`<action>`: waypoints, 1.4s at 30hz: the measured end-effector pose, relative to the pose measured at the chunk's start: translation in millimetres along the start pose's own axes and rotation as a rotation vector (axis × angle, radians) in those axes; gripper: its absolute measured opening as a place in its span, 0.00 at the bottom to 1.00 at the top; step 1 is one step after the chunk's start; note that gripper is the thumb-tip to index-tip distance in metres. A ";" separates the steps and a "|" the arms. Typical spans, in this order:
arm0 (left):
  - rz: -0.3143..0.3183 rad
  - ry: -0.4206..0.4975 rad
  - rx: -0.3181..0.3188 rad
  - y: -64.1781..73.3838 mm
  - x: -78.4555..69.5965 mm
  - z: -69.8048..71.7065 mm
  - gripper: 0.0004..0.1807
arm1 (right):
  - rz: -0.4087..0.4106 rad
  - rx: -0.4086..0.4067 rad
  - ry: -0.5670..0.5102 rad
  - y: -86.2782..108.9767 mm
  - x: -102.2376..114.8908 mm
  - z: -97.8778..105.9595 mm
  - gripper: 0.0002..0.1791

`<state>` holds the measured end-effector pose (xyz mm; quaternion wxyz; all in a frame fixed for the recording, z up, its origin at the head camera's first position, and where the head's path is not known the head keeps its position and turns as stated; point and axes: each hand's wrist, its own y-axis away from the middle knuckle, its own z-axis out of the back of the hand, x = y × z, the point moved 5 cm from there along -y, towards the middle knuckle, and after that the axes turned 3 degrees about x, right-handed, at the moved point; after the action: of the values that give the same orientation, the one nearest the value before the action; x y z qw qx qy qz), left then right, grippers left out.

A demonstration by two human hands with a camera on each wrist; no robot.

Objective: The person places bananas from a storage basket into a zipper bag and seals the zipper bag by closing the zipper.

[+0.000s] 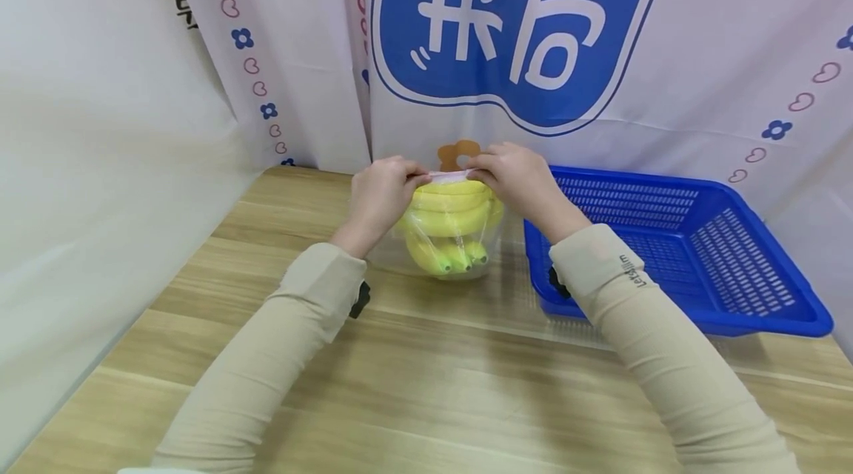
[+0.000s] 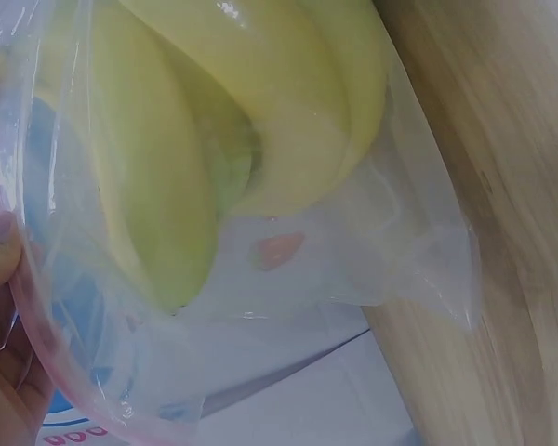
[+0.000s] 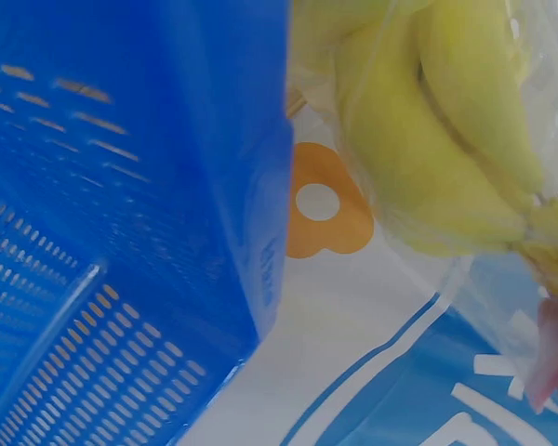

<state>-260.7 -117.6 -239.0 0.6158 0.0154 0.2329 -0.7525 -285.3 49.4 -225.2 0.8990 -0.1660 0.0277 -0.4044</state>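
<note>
A clear zip bag (image 2: 391, 251) with a pink top edge holds a bunch of yellow bananas (image 1: 448, 222), their greenish tips toward me in the head view. My left hand (image 1: 385, 191) pinches the bag's top edge at its left, thumb and fingers together. On the other side my right hand (image 1: 516, 176) pinches the same edge. Between the hands the pink strip runs across above the fruit. In the left wrist view the thumb and fingers (image 2: 2, 251) lie on the pink edge. Only a sliver of the right hand shows in the right wrist view.
A blue perforated basket (image 1: 666, 237) stands on the wooden table (image 1: 413, 378) to the right, close by the right forearm. Behind the bag hangs a white cloth (image 1: 313, 67) with a blue printed sign. Another pale cloth (image 1: 100, 126) hangs at the left.
</note>
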 end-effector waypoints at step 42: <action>-0.075 -0.030 -0.103 1.3 5.5 7.0 0.13 | -0.208 0.078 -0.163 -2.5 -10.0 12.4 0.13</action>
<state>-259.0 -125.4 -234.8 0.5908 -0.0362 0.2623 -0.7621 -291.6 58.6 -213.5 0.8573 -0.1650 -0.0787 -0.4812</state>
